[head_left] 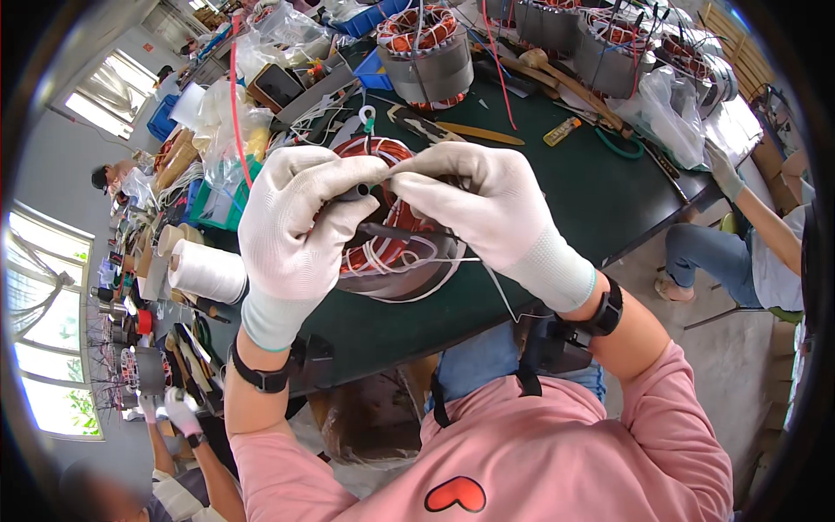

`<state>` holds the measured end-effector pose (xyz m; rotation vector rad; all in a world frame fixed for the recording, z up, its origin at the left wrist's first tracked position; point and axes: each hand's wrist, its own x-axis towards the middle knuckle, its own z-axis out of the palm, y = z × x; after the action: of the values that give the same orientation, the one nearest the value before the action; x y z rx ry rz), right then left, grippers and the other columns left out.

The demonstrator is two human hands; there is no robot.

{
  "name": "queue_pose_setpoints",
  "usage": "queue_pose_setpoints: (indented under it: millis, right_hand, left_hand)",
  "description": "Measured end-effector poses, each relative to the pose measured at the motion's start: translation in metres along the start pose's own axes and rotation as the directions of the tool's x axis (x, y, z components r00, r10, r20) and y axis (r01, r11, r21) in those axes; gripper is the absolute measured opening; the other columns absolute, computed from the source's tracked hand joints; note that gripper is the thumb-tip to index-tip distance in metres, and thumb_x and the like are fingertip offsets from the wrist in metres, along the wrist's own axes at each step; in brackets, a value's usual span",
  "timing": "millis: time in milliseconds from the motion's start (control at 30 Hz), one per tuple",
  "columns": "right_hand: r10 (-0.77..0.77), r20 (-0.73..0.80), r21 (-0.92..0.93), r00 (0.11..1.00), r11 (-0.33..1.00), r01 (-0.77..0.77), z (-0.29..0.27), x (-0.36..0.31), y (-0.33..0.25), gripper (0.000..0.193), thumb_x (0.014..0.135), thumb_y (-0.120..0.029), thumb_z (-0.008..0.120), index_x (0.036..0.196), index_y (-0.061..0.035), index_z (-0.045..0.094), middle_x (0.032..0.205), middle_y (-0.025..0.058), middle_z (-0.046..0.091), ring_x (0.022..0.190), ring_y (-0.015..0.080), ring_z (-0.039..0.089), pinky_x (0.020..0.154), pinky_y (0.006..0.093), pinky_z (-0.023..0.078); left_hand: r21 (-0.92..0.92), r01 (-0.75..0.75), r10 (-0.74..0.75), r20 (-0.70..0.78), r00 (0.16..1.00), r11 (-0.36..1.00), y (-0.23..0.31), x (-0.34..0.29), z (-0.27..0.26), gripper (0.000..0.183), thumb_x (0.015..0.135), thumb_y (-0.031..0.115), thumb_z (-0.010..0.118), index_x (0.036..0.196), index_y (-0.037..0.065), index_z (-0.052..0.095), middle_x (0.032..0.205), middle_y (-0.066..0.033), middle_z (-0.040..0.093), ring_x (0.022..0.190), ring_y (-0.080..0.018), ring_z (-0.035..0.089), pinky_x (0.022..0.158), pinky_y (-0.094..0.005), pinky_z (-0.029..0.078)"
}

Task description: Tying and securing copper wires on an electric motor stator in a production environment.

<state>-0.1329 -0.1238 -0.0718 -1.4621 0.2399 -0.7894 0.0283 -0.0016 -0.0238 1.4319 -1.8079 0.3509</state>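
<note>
My left hand, in a white glove, is closed on a short dark tube whose round open end shows by the thumb. The gloved right hand meets it fingertip to fingertip in a pinch; what those fingers hold is too small to make out. Below both hands sits a motor stator with red-orange copper windings and white lacing, partly covered by the hands. A black sleeve crosses over the windings. From the stator a thin white cord runs toward my lap.
The stator rests on a dark green table. Further stators stand at the back. A white thread spool is at left. Green-handled scissors, a yellow stick and plastic bags lie around. Co-workers sit at right and lower left.
</note>
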Motion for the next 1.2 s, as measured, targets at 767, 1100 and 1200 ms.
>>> queue_pose_setpoints:
  millis: [767,1100,1200]
  right_hand:
    - [-0.308,0.055,-0.432,0.95,0.851,0.3,-0.001,-0.007,0.012,0.016,0.071,-0.023,0.08,0.08,-0.0115,0.073,0.088,0.0106,0.063,0.084,0.0335,0.065,0.072,0.0425,0.052]
    - [-0.387,0.117,-0.593,0.915,0.712,0.377,-0.004,-0.01,-0.008,0.014,0.085,-0.025,0.07,0.084,-0.0112,0.072,0.082,0.0088,0.067,0.082,0.0308,0.064,0.071,0.0417,0.053]
    - [-0.381,0.102,-0.56,0.919,0.742,0.37,0.0,-0.007,-0.006,0.012,0.081,-0.021,0.075,0.086,-0.0103,0.072,0.084,0.0119,0.067,0.081,0.032,0.066,0.071,0.0398,0.054]
  left_hand:
    - [-0.222,0.45,-0.4,0.237,0.885,0.865,0.031,0.003,-0.006,0.015,0.103,0.014,0.056,0.1,0.0,0.061,0.096,-0.0091,0.064,0.091,-0.0218,0.06,0.086,-0.0341,0.049]
    - [-0.234,0.629,-0.656,-0.057,0.752,0.741,0.017,-0.009,-0.009,0.029,0.087,0.001,0.074,0.115,0.0,0.065,0.102,-0.0053,0.069,0.091,-0.012,0.064,0.082,-0.0258,0.052]
    - [-0.322,0.598,-0.604,0.093,0.791,0.734,0.021,-0.012,-0.017,0.022,0.086,-0.003,0.074,0.106,-0.001,0.065,0.098,-0.0043,0.068,0.088,-0.0086,0.063,0.079,-0.0236,0.052]
